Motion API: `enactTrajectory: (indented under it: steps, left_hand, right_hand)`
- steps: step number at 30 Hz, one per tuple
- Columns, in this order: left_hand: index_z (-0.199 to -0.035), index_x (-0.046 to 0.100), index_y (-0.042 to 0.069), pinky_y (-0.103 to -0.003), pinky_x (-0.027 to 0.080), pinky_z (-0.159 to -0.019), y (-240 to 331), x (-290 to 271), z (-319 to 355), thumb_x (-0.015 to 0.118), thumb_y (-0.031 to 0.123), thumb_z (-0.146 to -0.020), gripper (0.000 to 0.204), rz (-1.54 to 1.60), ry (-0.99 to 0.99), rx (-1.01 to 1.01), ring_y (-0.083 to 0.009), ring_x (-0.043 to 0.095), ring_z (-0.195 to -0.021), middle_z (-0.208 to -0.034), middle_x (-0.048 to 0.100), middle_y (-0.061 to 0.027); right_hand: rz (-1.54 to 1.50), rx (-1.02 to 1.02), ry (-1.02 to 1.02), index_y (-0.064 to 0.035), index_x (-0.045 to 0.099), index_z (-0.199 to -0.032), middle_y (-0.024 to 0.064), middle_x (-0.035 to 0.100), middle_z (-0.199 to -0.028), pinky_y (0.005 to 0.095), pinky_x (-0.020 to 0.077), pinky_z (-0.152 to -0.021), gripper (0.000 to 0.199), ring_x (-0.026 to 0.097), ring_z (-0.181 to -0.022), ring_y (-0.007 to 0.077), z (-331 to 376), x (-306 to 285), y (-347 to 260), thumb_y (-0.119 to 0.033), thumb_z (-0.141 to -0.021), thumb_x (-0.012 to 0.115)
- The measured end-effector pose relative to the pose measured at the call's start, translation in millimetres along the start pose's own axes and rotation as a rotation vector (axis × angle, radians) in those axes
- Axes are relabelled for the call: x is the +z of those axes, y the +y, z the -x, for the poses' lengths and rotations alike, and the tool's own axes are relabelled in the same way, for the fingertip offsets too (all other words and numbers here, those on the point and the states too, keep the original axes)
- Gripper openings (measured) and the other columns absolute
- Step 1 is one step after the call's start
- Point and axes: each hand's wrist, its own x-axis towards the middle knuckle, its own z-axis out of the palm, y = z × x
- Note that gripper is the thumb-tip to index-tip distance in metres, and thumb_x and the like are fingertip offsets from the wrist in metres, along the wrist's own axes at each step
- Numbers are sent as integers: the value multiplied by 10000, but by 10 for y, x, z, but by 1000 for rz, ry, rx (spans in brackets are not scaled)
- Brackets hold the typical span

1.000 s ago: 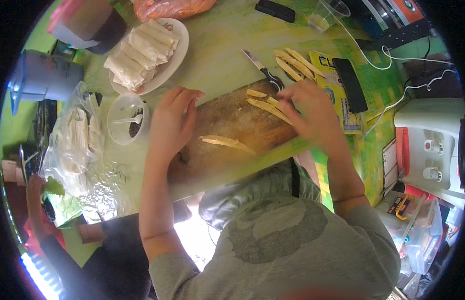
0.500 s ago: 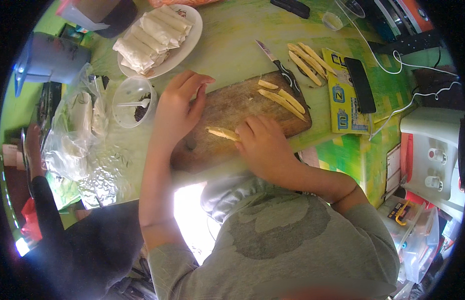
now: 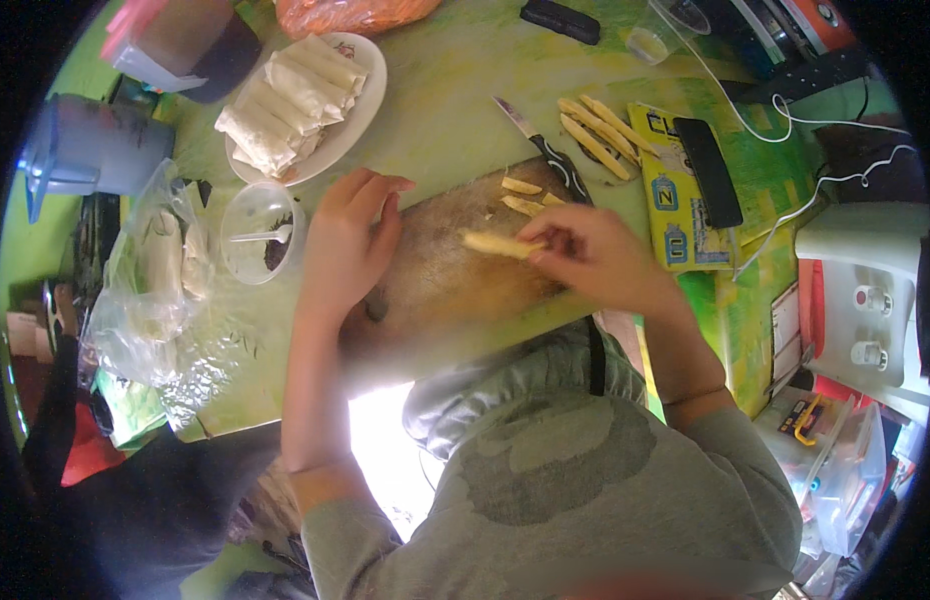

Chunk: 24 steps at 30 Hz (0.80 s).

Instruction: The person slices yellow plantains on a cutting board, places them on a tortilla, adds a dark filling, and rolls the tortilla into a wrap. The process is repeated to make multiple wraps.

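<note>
My right hand (image 3: 600, 258) pinches one end of a long, pale yellow food strip (image 3: 500, 245), held over the wooden cutting board (image 3: 435, 290). My left hand (image 3: 350, 235) hovers at the board's left edge, thumb apart from the bent fingers and nothing visible between them. A few shorter yellow pieces (image 3: 522, 186) lie on the far right of the board, partly behind my right hand. Beside them rests a knife (image 3: 555, 160) with a black handle, its blade pointing away from me. Several longer strips (image 3: 595, 138) sit beyond the board on the right.
At the far left, an oval white plate (image 3: 370, 95) carries several pale wrapped rolls. Nearer are a clear tub (image 3: 247, 262) with a white spoon and a plastic bag (image 3: 135, 290). To the right, a black phone (image 3: 710, 172) lies on a yellow packet (image 3: 675, 225). Another person's dark-clothed arm (image 3: 50, 410) shows at left.
My right hand has moved right and lifted the yellow strip, now gripping its right end with the palm turned more upward. The left hand stays at the board's left side.
</note>
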Motion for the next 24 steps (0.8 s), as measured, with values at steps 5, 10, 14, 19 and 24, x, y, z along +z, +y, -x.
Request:
enactTrajectory:
  steps: [5,10,14,19,24]
  left_hand:
    - [-1014,668,8,-376,498,-716,21,2,-9,575,-71,-848,206,15,13,-30,-311,625,-832,-901,630,-149]
    - [-980,672,20,-428,486,-724,29,24,-35,597,-38,-834,175,36,16,-53,-354,608,-837,-884,618,-153]
    - [-1034,665,-6,-338,520,-720,-7,11,-27,561,-98,-856,226,3,-13,-17,-283,636,-834,-909,634,-149]
    - [-1027,667,0,-360,521,-723,-11,11,6,574,-104,-843,231,11,4,-41,-297,633,-832,-903,634,-152]
    - [-1016,670,15,-404,499,-807,32,-68,-3,598,-99,-810,246,-62,53,33,-334,615,-915,-971,635,-156]
  right_hand:
    - [118,51,351,-43,691,-1069,55,680,-892,291,488,-709,226,614,-773,138,-75,-579,330,-186,-894,691]
    - [367,15,581,-31,675,-1088,139,681,-979,391,510,-775,252,648,-868,282,-272,-768,620,-218,-922,651]
    - [649,-93,644,-37,663,-1100,174,644,-1039,464,484,-855,250,612,-967,370,-286,-725,648,-225,-947,605]
    - [578,-227,618,-46,659,-1081,170,620,-1099,467,446,-924,230,576,-1052,386,-80,-504,208,-197,-908,643]
    - [407,-363,369,-68,666,-1076,124,614,-1087,439,424,-935,233,579,-1028,348,79,-119,-80,-149,-858,690]
